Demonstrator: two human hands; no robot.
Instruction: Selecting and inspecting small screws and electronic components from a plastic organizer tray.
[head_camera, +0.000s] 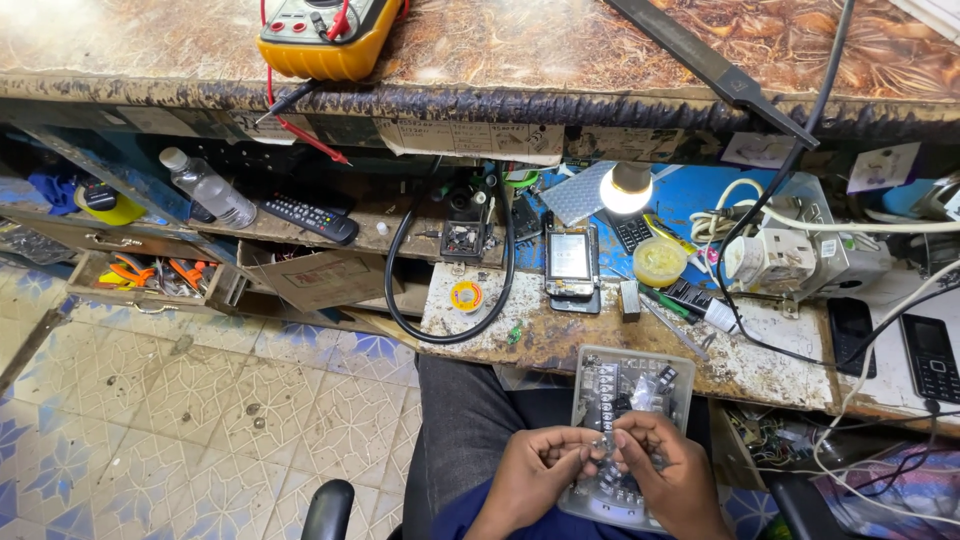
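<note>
In front of the person, a long, dirty work surface (560, 335) runs across the view, full of small things. A tiled floor (200, 400) with blue flower shapes lies to the left. Near the top sits a yellow meter (325, 35) with red wires. Lower down lie a clear bottle (210, 187), a black remote (312, 217), a black cable loop (450, 300), a lit lamp bulb (626, 187) and a small phone (570, 262).

On the person's lap rests a clear plastic tray (628, 400) with small dark parts in it. Both hands come together over the middle of the tray. The left hand (535, 465) is curled, with the fingers bent in and the tips pinched close. The right hand (675, 470) is curled the same way, and its fingertips meet the left ones. Between the fingertips is a tiny part (606, 441), too small to tell what it is. Both wrists point down toward the person's body.
</note>
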